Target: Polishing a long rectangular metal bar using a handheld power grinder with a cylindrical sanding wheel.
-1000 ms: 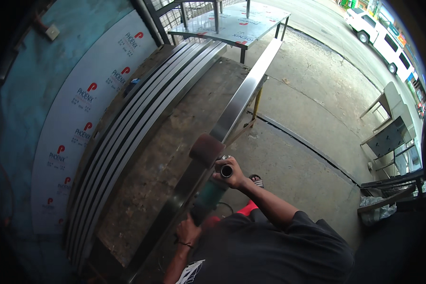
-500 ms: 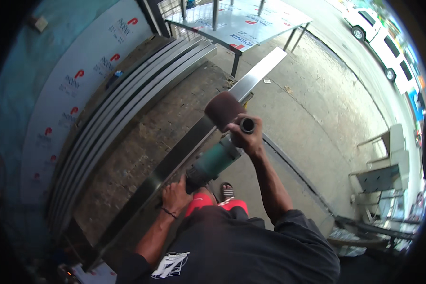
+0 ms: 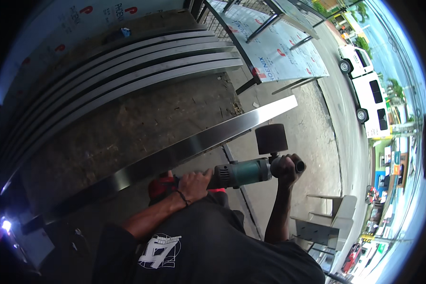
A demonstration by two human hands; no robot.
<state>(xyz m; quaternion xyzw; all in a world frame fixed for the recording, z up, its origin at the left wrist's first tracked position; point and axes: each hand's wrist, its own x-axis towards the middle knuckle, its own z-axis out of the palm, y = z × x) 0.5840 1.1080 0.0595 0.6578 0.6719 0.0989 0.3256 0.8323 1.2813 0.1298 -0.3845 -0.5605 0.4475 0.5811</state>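
Note:
My left hand [image 3: 194,186] grips the dark rear end of a green drum sander [image 3: 251,172]. At its front, my right hand [image 3: 290,169] is closed round a black handle whose round hollow end faces up. The sander's brown abrasive drum [image 3: 271,138] is beside the far part of a long, shiny metal bar [image 3: 199,142], apart from it by a small gap as seen here. That bar lies along the near edge of a worn brown workbench [image 3: 142,116], its far end sticking out past the bench.
Several long metal bars [image 3: 175,71] lie along the bench's far side. Beyond stands a table [image 3: 270,52] with a film-covered top. A white van [image 3: 371,94] is on the road at the right. Metal furniture [image 3: 326,217] stands at lower right; a bright light [image 3: 6,225] glows lower left.
The view has turned and shifted. The sander's drum, over the bar before, is now off it to the right and looks sharper. Both hands keep hold of the sander.

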